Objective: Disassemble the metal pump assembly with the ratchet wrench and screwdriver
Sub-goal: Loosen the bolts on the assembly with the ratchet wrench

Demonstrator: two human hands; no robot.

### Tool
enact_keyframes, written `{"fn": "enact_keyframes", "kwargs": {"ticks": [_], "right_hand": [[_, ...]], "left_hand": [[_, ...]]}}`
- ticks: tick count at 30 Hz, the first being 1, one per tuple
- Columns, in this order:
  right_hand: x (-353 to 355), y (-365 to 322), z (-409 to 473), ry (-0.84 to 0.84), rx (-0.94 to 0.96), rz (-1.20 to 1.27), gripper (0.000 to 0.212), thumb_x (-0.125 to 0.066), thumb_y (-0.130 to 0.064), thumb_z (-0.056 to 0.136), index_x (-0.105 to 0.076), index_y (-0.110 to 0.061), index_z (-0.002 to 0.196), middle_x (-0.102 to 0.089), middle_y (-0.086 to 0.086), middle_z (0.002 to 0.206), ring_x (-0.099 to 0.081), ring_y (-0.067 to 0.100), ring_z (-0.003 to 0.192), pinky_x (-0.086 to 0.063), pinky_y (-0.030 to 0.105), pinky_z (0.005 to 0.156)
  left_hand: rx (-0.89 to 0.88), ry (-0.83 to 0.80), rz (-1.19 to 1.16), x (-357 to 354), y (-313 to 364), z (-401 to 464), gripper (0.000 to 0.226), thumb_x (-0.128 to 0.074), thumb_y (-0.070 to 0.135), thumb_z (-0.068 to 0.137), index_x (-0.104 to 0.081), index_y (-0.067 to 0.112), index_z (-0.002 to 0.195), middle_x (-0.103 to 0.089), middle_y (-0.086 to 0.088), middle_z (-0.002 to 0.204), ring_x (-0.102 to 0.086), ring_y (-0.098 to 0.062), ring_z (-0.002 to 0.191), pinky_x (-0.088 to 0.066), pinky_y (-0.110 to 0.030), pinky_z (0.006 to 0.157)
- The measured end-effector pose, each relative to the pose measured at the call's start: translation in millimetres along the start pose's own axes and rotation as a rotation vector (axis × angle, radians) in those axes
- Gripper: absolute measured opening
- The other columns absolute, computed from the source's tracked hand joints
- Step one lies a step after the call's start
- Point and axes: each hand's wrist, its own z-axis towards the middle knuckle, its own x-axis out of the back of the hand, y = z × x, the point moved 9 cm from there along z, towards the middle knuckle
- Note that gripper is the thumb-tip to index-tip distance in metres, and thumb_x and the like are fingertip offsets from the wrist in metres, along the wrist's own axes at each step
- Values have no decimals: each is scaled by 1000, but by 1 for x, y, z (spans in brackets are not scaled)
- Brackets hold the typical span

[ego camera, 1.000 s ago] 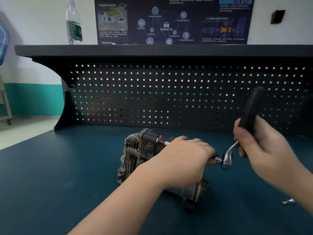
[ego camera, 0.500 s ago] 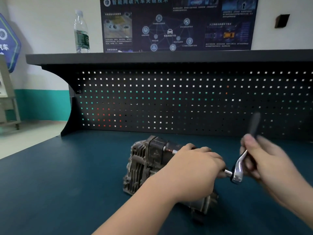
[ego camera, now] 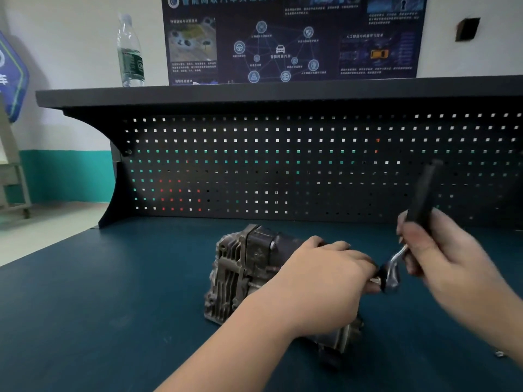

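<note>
Water bottle (ego camera: 130, 52) on dark shelf (ego camera: 254, 93), pegboard (ego camera: 283, 165) below, blue poster (ego camera: 291, 38) behind — text blurred, perhaps Chinese.

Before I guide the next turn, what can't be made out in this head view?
- Fastener under the chrome ratchet wrench head: covered by the left hand.
- Right hand grip on the black handle: motion-blurred.
- Right end of the grey metal pump assembly: behind the left forearm.
- Small metal piece near the right edge: too small.

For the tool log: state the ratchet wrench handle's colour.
Black handle, silver metal head, gripped by the right hand; head view.
</note>
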Motion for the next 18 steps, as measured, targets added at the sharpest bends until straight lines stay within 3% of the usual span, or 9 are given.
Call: {"fn": "enact_keyframes", "kwargs": {"ticks": [1, 3, 7, 12, 18], "right_hand": [[-2, -18, -2, -25, 170, -161, 29, -38, -60, 92, -49, -33, 87, -56, -10, 65, -48, 7, 50, -42, 18, 50], [-4, -28, -9, -8, 309, -325, 25, -31, -58, 96, -43, -38, 88, -57, -19, 73, -53, 1, 55, -38, 8, 49], [11, -2, -12, 202, 64, -97, 40, -29, -77, 85, -48, -41, 82, -57, -11, 57, -52, 6, 47, -37, 13, 41], [19, -2, -11, 277, 87, -190, 41, -27, -75, 88, -47, -40, 79, -56, -10, 54, -51, 6, 46, -36, 12, 41], [15, -6, -13, 316, 77, -195, 36, -27, -70, 91, -45, -42, 79, -58, -16, 59, -53, 2, 49, -36, 8, 43]], "left_hand": [[3, -8, -26, 0, -2, 0, 24, -40, 34, 98, -59, 26, 110, -58, 15, 120, -47, -10, 111, -34, -33, 89], [-4, -6, -71, 3, -3, 1, 24, -42, 33, 98, -61, 24, 110, -57, 15, 124, -46, -9, 114, -33, -33, 92], [12, 11, -11, 3, 0, -1, 22, -41, 29, 98, -59, 21, 108, -60, 8, 116, -49, -15, 111, -34, -35, 92], [18, 66, 56, 7, 7, -2, 17, -40, 19, 95, -55, 20, 103, -60, 5, 104, -51, -19, 100, -36, -33, 86], [-1, 66, 12, 10, 4, -2, 17, -41, 24, 97, -56, 22, 105, -62, 6, 106, -51, -16, 105, -37, -31, 89]]}}
